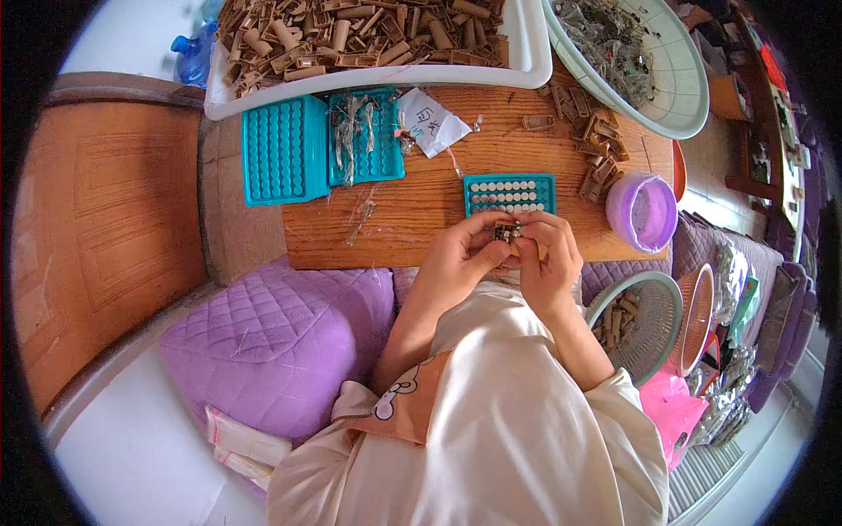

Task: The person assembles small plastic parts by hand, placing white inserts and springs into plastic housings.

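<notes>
My left hand pinches a small dark part with brass-coloured metal bits between thumb and fingertips. From the other side my right hand closes its fingertips at the same part, so both hands meet in front of my chest. Whether the right fingers also hold a separate tiny piece is too small to tell. Just beyond the fingers, a teal tray with rows of round white pieces lies at the table's near side; the fingertips overlap its near edge in the picture.
On the wooden table stand stacked teal trays, another teal tray with wire bundles, loose brown housings and a purple tub. Behind are a white bin of brown parts and a pale green basket. A grey basket sits right.
</notes>
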